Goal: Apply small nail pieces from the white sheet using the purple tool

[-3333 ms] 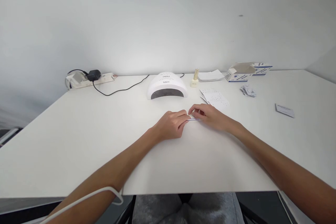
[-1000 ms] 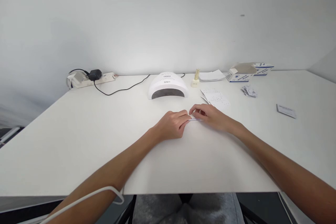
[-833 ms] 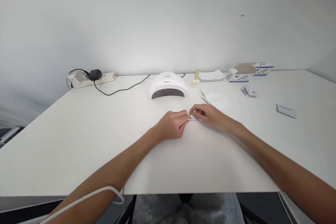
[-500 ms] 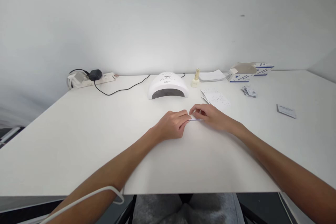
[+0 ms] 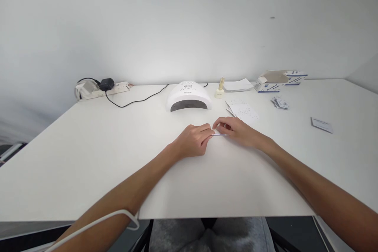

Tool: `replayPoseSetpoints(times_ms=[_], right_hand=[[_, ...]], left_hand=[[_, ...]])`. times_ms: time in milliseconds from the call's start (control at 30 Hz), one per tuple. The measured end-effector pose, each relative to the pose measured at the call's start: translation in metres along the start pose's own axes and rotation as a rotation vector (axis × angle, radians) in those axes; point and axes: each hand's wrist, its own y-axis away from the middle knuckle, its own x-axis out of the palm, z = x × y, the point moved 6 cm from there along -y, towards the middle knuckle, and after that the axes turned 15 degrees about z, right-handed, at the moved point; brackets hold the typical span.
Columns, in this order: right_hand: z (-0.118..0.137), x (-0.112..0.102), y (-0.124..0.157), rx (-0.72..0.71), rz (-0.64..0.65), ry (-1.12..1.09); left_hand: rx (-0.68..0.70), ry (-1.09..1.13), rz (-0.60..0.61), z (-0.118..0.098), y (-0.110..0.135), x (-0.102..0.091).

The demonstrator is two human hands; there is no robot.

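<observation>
My left hand [image 5: 194, 140] is closed around one end of a thin white-and-violet strip [image 5: 220, 134], which I see almost edge-on. The strip runs level to the right until its far end meets my right hand [image 5: 234, 130]. The fingers of my right hand curl in toward the thumb, close to the left fingertips. Whatever lies between those right fingers is too small to make out. Just beyond both hands, a printed white sheet [image 5: 242, 110] lies on the white table [image 5: 97, 157].
Farther back stand a white nail lamp [image 5: 189, 92] and a nail polish bottle [image 5: 220, 88]. At right are an opened alcohol pads box [image 5: 269, 86], small packets [image 5: 280, 103] and a flat pack [image 5: 321, 125]. A power strip [image 5: 109, 89] and a black cord [image 5: 138, 100] lie at left.
</observation>
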Motion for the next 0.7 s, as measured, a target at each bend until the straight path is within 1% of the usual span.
replayPoseSetpoints(times_ms=[133,267,467,700], right_hand=[[0.0014,-0.0004,0.001,0.001,-0.002,-0.005],[0.0007,-0.0005,0.0007,-0.003,0.001,-0.006],[-0.0012,-0.0001,0.0,0.003,0.003,-0.004],[0.0,0.0001,0.0004,0.011,0.0,0.01]], left_hand=[[-0.003,-0.011,0.007,-0.0009,-0.001,-0.0012],[-0.001,-0.009,-0.011,-0.0007,-0.001,-0.0023],[-0.007,-0.023,0.024,0.0001,-0.0006,0.0013],[0.003,-0.01,0.0,-0.0012,-0.0004,-0.0008]])
